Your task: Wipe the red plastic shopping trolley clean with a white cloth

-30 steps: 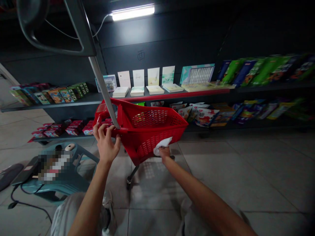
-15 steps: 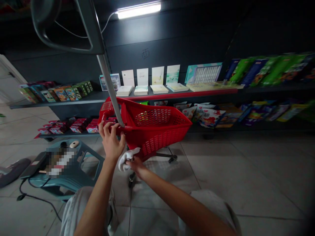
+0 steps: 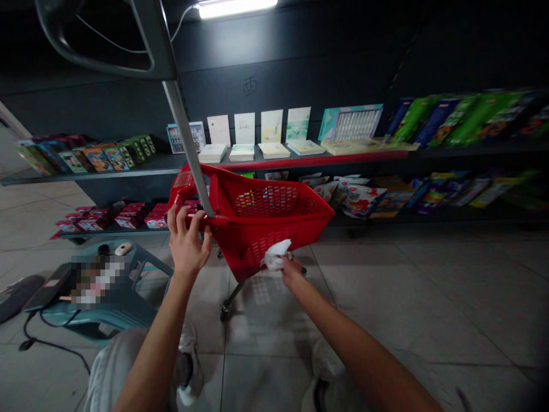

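Note:
My left hand (image 3: 186,243) grips the near left rim of a red plastic shopping cart basket (image 3: 274,243), its fingers curled over the edge. My right hand (image 3: 291,272) is shut on a crumpled white cloth (image 3: 275,254), pressing it against the basket's perforated outer wall. A thin metal pole (image 3: 186,143) rises from the basket's rim to a dark looped cart handle (image 3: 96,43) overhead. Below the basket, one small cart wheel (image 3: 223,315) stands on the floor.
Dark shelves (image 3: 300,157) hold cards, booklets and boxed goods, with packets and red boxes below. A teal plastic stool (image 3: 141,274) to my left carries blurred items and a small white object. A black cable (image 3: 47,343) trails across the tiled floor (image 3: 407,297).
My right hand and the cloth have swung left beneath the basket, then back right along its outer wall. My left hand stays on the rim. The view has shifted slightly.

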{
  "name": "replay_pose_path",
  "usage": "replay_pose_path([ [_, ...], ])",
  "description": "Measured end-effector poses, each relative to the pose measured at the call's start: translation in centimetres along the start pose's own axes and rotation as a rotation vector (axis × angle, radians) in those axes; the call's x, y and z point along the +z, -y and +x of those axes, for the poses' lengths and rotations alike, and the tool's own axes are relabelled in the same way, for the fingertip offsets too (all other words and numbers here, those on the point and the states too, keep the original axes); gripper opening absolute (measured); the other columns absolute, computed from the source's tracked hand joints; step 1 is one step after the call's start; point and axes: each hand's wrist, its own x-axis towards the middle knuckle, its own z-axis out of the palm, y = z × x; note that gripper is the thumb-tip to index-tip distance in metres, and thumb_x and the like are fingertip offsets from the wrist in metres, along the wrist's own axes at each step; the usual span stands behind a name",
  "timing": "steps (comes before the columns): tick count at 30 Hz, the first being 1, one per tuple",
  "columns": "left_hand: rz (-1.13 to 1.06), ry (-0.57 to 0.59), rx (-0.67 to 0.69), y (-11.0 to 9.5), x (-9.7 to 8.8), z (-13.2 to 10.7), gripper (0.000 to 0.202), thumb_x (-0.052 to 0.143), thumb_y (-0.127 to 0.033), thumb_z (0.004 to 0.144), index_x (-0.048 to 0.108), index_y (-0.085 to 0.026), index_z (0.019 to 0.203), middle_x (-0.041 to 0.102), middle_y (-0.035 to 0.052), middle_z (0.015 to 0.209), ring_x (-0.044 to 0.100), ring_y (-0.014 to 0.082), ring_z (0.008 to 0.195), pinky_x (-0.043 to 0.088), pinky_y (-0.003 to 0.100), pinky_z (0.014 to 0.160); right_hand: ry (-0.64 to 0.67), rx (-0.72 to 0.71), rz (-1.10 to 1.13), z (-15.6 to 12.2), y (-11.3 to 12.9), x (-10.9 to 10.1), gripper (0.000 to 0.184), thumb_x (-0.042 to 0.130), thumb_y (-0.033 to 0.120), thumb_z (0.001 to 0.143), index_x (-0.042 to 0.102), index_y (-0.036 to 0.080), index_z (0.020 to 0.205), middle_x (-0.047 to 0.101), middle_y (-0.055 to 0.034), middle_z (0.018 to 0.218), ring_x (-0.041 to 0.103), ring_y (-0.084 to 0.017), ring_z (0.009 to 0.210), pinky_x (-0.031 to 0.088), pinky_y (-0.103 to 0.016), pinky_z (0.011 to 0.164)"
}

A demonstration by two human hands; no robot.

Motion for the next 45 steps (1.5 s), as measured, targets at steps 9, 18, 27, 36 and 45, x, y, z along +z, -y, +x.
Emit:
replay_pose_path([
  [9,-0.048,0.011,-0.042,0.3,-0.3,0.2,0.038,0.056,-0.035,0.091,0.064,-0.023,0.126,0.043,0.0125,0.149,0.016,0.0369,0.154,0.041,0.052,0.114,-0.233,-0.420,0.006,2.1,9.9,-2.3,0.039,0.060,0.043,0.076,0.062,0.017,0.105,0.068,-0.0069,0.102,0.065,-0.019,0.089,0.055,-0.033,0.084],
  [18,-0.083,-0.028,0.048,2.0,-0.2,0.9,0.037,0.058,-0.042,0.091,0.062,-0.020,0.120,0.026,0.0148,0.162,-0.006,0.0385,0.157,0.013,0.063,0.125,0.179,-1.086,-0.558,-0.4,16.1,-2.3,0.035,0.046,0.014,0.087,0.064,0.019,0.116,0.057,-0.0139,0.133,0.053,-0.024,0.129,0.039,-0.042,0.115],
  [27,-0.127,-0.023,0.007,5.5,0.1,1.7,0.039,0.049,-0.043,0.097,0.061,-0.019,0.125,0.018,0.0140,0.169,-0.009,0.0360,0.158,0.012,0.064,0.124,0.494,-1.070,-0.903,-0.3,15.0,-1.2,0.040,0.048,0.010,0.086,0.061,0.016,0.123,0.066,-0.0130,0.125,0.058,-0.027,0.116,0.044,-0.041,0.107],
  [36,-0.124,0.009,-0.121,7.8,0.4,0.8,0.064,0.049,-0.034,0.098,0.032,-0.021,0.158,0.000,0.0156,0.172,-0.003,0.0355,0.159,0.015,0.062,0.125,0.588,-1.092,-0.897,-1.7,14.6,-2.0,0.044,0.047,0.007,0.085,0.060,0.018,0.125,0.067,-0.0102,0.128,0.059,-0.025,0.120,0.044,-0.039,0.107],
  [45,-0.189,0.179,0.103,-0.1,1.5,-3.8,0.077,0.052,-0.013,0.090,0.026,-0.025,0.161,0.008,0.0105,0.172,0.012,0.0309,0.158,0.032,0.053,0.124,0.596,-1.091,-0.878,-3.9,13.9,-1.0,0.044,0.051,0.005,0.082,0.062,0.018,0.123,0.068,-0.0083,0.130,0.065,-0.024,0.118,0.048,-0.038,0.106],
])
